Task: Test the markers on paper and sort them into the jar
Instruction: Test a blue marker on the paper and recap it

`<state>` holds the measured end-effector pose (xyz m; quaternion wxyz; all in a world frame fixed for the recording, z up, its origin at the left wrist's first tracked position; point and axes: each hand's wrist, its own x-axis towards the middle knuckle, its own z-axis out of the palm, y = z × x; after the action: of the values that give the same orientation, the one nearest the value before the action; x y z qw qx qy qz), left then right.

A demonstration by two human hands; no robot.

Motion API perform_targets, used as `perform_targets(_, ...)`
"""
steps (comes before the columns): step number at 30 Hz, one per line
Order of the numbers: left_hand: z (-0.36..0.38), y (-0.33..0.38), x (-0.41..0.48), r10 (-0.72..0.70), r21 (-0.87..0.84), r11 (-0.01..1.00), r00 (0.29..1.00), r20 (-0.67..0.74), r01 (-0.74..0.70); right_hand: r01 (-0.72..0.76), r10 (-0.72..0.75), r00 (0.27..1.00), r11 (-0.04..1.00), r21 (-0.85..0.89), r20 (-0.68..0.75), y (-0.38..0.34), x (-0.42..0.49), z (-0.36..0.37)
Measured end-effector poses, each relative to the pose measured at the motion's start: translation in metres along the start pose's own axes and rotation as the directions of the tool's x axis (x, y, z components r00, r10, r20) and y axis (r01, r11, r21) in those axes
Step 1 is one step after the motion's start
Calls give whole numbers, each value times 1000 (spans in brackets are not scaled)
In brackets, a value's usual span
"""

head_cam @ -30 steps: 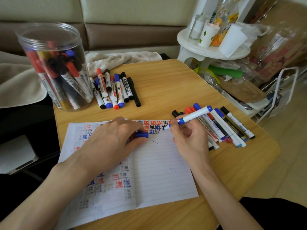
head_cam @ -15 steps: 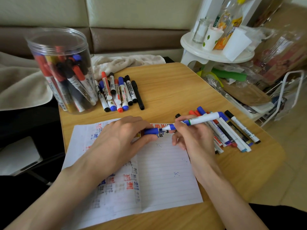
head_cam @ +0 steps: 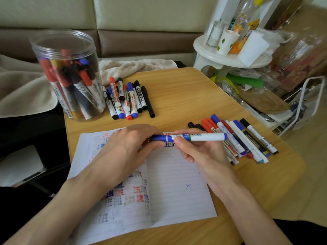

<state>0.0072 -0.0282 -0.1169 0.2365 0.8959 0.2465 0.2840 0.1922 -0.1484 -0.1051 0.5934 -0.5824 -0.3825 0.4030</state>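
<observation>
A cream-and-brown padded sofa (head_cam: 141, 18) stands behind the light wooden table (head_cam: 185, 96); a round white stand (head_cam: 214, 58) sits beside its far-right corner.

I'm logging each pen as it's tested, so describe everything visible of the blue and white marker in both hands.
The blue-and-white plastic marker is held about level over the lined white paper. Its barrel is white, with a thin green ring and a blue end. The left hand grips its blue cap; the right hand pinches the barrel beside it. Whether the cap is fully seated is unclear.

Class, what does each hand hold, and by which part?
Both hold one blue marker: the left hand grips its cap, the right hand pinches the barrel.
</observation>
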Motion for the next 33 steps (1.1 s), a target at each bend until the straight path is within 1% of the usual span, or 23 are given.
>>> perform_targets(2, -1, 0, 0, -9, 2, 1000, 1000, -2, 9, -40, 37, 998, 998, 46, 50, -2, 1, -5)
perform_targets(3, -2, 0, 0, -13, 5, 1000, 1000, -5, 13, -65, 61, 997, 994, 82, 48, -5, 2, -7)
perform_targets(6, -5, -1, 1, -38, 10, 999, 999, -21, 38, -76, 83, 995, 988, 136, -46, -10, 6, -16)
perform_targets(7, -7, -1, 2, -42, 16, 999, 999, -26, 42, -68, 77, 995, 991, 113, -71, -12, 6, -21)
perform_targets(8, -8, -1, 2, -39, 25, 999, 999, -27, 40, -50, 53, 996, 998, 45, -77, -13, 7, -26)
perform_targets(9, -9, -2, 2, -30, 40, 999, 999, -26, 31, -24, 20, 998, 998, -65, -66, -14, 7, -30)
perform_targets(11, -10, -3, 1, -8, 89, 996, 1000, -14, 9, 51, -55, 998, 956, -290, -5, -14, 8, -32)
perform_targets(13, -10, -5, 1, 12, 134, 991, 1000, -10, -10, 107, -107, 994, 916, -386, 21, -11, 8, -30)
perform_targets(16, -9, -6, 0, 43, 154, 987, 999, -16, -41, 174, -180, 983, 891, -420, 26, -4, 7, -26)
perform_targets(18, -9, -6, 0, 54, 141, 989, 998, -20, -50, 208, -217, 976, 889, -407, 27, -1, 7, -25)
perform_targets(25, -8, -7, 2, 73, 96, 993, 997, -31, -70, 245, -252, 967, 884, -398, 36, 8, 2, -26)
perform_targets(27, -9, -5, 3, 65, 79, 995, 998, -6, -65, 235, -240, 970, 864, -445, 47, 5, 1, -30)
perform_targets(30, -10, 1, 5, 76, 51, 996, 997, 30, -77, 226, -173, 974, 783, -579, 146, -3, -1, -42)
perform_targets(32, -8, 9, 7, 56, 13, 998, 998, 6, -56, 225, -138, 973, 740, -634, 184, -7, -4, -51)
perform_targets(33, -6, 12, 8, 37, -11, 999, 999, -28, -37, 229, -147, 973, 727, -648, 179, -10, -4, -55)
